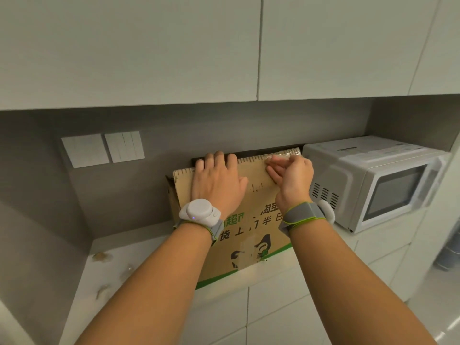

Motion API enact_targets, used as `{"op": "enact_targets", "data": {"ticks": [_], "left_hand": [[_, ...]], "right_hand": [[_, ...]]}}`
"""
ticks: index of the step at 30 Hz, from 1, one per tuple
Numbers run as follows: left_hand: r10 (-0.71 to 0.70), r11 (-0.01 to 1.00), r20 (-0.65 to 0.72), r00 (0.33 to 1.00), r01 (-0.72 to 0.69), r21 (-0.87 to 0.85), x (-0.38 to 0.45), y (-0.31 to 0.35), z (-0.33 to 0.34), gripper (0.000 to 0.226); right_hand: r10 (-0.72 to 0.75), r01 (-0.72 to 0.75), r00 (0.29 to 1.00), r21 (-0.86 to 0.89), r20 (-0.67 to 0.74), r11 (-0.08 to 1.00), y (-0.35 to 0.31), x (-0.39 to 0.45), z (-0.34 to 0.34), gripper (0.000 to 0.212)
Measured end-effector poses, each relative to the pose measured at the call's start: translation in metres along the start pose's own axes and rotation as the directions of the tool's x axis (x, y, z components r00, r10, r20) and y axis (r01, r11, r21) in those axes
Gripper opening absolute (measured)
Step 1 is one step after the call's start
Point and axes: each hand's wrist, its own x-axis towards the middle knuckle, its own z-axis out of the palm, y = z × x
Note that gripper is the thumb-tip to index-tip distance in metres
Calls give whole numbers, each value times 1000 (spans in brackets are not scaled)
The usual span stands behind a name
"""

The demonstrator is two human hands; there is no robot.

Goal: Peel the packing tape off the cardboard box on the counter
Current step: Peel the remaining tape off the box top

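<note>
We see the cardboard box (224, 235) lying on the pale surface (139, 260), tipped up with its printed face toward us and its far edge against the grey back wall (124, 195). Our left hand (216, 185) lies flat on the upper left part of that face, fingers straight, their tips hooked just over the box's top edge. Our right hand (291, 175) is at the upper right corner, its grip closed: thumb and fingers pinch a crinkled bit of clear packing tape (286, 155) that runs along the top edge toward the corner (how much of the strip has come free of the cardboard we cannot tell). The tape sits right at the right fingertips, well apart from the left hand. A second glossy patch of tape (249, 247) shows lower down on the box face, near the green band.

Just right of the box stands a white microwave (373, 185), close beside it. Small crumpled scraps (102, 256) lie on the surface at the left. Two white switch plates (104, 150) are on the wall, with pale upper cabinets (174, 46) overhead. Both wrists carry grey bands (298, 215).
</note>
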Motion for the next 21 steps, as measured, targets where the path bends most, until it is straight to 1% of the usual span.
{"op": "enact_targets", "data": {"ticks": [5, 7, 9, 10, 13, 15, 16, 17, 18, 19, 21], "left_hand": [[-12, 1000, 18, 1000, 12, -19, -2, 1, 1, 49], [-15, 1000, 22, 1000, 16, -18, -2, 2, 1, 49], [-10, 1000, 23, 1000, 10, -13, -2, 2, 1, 49], [-7, 1000, 27, 1000, 7, -8, -2, 3, 1, 51], [-7, 1000, 37, 999, 7, -5, -1, 3, 1, 56], [-7, 1000, 42, 999, 8, -8, -1, 2, 1, 56], [-4, 1000, 49, 999, 5, -10, -1, 2, 0, 57], [-2, 1000, 55, 998, 3, -12, -2, 2, 0, 56], [0, 1000, 58, 998, 1, -13, -2, 1, 0, 55], [0, 1000, 63, 998, 0, -15, -2, 1, 0, 54], [5, 1000, 73, 997, -3, -29, -2, -1, 1, 53]], "right_hand": [[9, -19, 992, -81, -123, 997, -11, 13, 0, 16], [-60, 23, 983, -202, -176, 979, -14, 18, -5, 15], [-182, 94, 963, -383, -200, 919, -13, 22, -15, 17], [-236, 123, 953, -471, -188, 874, -12, 25, -22, 18], [-340, 177, 930, -643, -138, 745, -13, 33, -37, 24], [-400, 201, 910, -728, -108, 655, -12, 36, -40, 14], [-425, 215, 900, -744, -101, 633, -11, 36, -42, 11], [-446, 228, 888, -735, -112, 639, -10, 36, -42, 11], [-457, 238, 878, -696, -144, 678, -9, 35, -42, 12], [-452, 246, 871, -623, -195, 743, -10, 36, -41, 12], [-400, 267, 867, -399, -299, 877, -16, 38, -37, 16]]}}
